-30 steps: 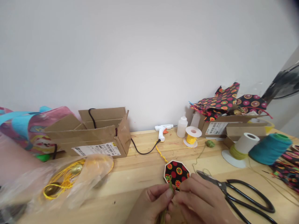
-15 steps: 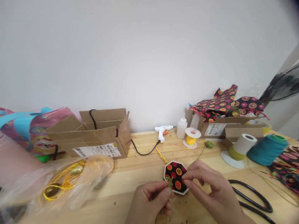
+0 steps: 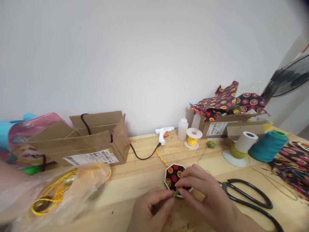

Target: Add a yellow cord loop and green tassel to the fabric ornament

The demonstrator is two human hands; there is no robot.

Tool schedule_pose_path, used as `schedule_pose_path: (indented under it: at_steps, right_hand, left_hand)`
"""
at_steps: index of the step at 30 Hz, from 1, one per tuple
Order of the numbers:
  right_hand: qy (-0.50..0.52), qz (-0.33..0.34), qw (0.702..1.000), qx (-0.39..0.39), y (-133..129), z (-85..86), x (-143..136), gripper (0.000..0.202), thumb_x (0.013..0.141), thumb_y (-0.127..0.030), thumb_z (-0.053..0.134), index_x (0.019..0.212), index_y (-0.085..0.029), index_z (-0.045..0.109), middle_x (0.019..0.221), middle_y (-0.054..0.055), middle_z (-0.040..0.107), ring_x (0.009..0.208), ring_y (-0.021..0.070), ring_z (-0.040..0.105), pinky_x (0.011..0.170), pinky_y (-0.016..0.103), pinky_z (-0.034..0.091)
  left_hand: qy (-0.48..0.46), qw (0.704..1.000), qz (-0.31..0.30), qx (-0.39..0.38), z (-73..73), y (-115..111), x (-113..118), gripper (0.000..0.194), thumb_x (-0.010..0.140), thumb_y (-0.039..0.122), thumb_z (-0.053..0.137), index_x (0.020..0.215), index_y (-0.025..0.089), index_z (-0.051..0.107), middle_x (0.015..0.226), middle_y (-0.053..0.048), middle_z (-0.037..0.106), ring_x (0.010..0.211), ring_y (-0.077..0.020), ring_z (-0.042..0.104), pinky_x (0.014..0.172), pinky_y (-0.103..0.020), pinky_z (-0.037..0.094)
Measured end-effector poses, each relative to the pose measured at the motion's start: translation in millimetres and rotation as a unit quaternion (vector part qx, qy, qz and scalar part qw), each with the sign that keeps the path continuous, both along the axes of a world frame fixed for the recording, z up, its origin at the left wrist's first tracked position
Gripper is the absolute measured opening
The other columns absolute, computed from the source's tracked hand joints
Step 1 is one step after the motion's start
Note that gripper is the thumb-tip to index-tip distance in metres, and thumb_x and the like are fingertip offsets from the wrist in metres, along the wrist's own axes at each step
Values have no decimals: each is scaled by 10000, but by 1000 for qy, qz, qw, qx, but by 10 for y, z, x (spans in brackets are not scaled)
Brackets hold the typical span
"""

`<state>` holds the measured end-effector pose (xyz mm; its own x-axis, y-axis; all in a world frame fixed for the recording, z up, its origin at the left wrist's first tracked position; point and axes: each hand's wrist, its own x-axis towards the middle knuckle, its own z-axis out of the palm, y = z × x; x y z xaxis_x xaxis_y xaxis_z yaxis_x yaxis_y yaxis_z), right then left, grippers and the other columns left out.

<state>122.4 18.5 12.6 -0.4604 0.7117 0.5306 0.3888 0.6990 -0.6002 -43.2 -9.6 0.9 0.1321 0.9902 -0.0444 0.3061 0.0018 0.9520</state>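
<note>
Between my left hand (image 3: 154,207) and my right hand (image 3: 205,195) is a short green cord (image 3: 175,193). My left thumb and forefinger are closed on it. My right thumb and forefinger pinch at its upper end, where the fingertips hide the detail. Just behind them, an octagonal piece (image 3: 171,178) with a pale rim and black flower-print fabric lies on the table, partly covered by my right hand. A twisted yellow cord (image 3: 161,156) runs from its top. Black-handled scissors (image 3: 249,195) lie beside my right wrist.
A glue gun (image 3: 164,133), a squeeze bottle (image 3: 182,129) and a yellow cord spool (image 3: 193,140) stand near the wall. Cardboard boxes (image 3: 96,141) flank them. To the right are a green cord spool (image 3: 238,149) and teal thread cone (image 3: 267,146); a plastic bag (image 3: 89,183) lies left.
My right hand has moved left and slightly down, bringing its fingertips to the green cord at my left hand. The view has shifted right, showing more of the scissors.
</note>
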Motion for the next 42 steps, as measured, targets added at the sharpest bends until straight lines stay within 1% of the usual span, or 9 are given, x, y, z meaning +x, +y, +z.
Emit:
schedule_pose_path:
  at_steps: [8, 12, 15, 19, 22, 26, 36, 39, 42]
  right_hand:
    - [-57, 9, 997, 52, 5, 0, 3, 149, 758, -96, 493, 831, -184, 589, 772, 30, 590, 697, 135, 467, 621, 263, 375]
    - [-99, 14, 989, 110, 5, 9, 7, 155, 766, -101, 482, 825, -193, 592, 739, 26, 588, 655, 136, 438, 547, 246, 339]
    - [-101, 12, 987, 126, 8, 3, 10, 140, 750, -96, 489, 771, -186, 595, 712, 23, 585, 636, 133, 431, 537, 244, 333]
    - [-55, 2, 996, 70, 11, -9, 8, 165, 673, -38, 499, 702, -172, 592, 678, 20, 585, 638, 125, 468, 554, 233, 362]
    - [-16, -2, 1000, 19, 14, -13, 0, 174, 616, -15, 496, 657, -156, 591, 639, 22, 584, 617, 118, 502, 538, 215, 382]
    - [13, -18, 1000, -2, 32, -21, -1, 188, 582, -5, 478, 619, -150, 592, 601, 20, 575, 581, 111, 513, 524, 202, 395]
    - [23, -33, 999, -22, 22, 20, 36, 184, 611, -37, 480, 629, -174, 602, 634, 15, 569, 621, 120, 513, 554, 215, 406]
    - [35, -29, 992, -117, 24, 71, 39, 165, 632, -46, 492, 626, -167, 604, 630, 8, 563, 584, 107, 494, 517, 205, 380]
    - [61, -10, 967, -245, 71, 87, 75, 131, 708, -137, 500, 706, -157, 629, 670, 18, 565, 587, 110, 487, 497, 208, 365]
  left_hand:
    - [64, 998, -18, 23, 26, 2, -5, 174, 705, 235, 544, 760, 190, 703, 609, -28, 592, 571, -144, 509, 528, -199, 388]
    - [53, 998, -28, 9, 37, -9, -7, 186, 706, 226, 540, 798, 213, 701, 613, -19, 583, 592, -148, 512, 535, -205, 384]
    - [6, 999, -35, -24, 23, -7, 6, 173, 702, 224, 547, 768, 205, 706, 563, 0, 552, 542, -125, 492, 511, -200, 375]
    - [-124, 986, -33, -103, -20, 1, 30, 204, 688, 307, 577, 774, 173, 705, 484, 25, 510, 461, -89, 455, 481, -196, 382]
    - [-187, 970, -26, -150, -45, 1, 28, 265, 633, 368, 632, 781, 160, 704, 483, 25, 523, 419, -66, 444, 442, -186, 368]
    - [-214, 956, -38, -199, -56, 1, 2, 295, 596, 386, 664, 784, 162, 702, 498, 15, 563, 384, -43, 450, 415, -169, 344]
    - [-253, 942, -9, -222, -35, 17, 11, 315, 530, 384, 708, 722, 135, 698, 482, 13, 584, 369, -38, 449, 390, -161, 347]
    - [-281, 927, -13, -248, -35, 16, 7, 291, 513, 364, 725, 682, 130, 691, 476, 15, 587, 366, -30, 449, 381, -146, 342]
    - [-300, 914, -9, -273, -38, 8, 3, 255, 503, 350, 736, 595, 121, 670, 471, 16, 588, 358, -17, 446, 377, -128, 338]
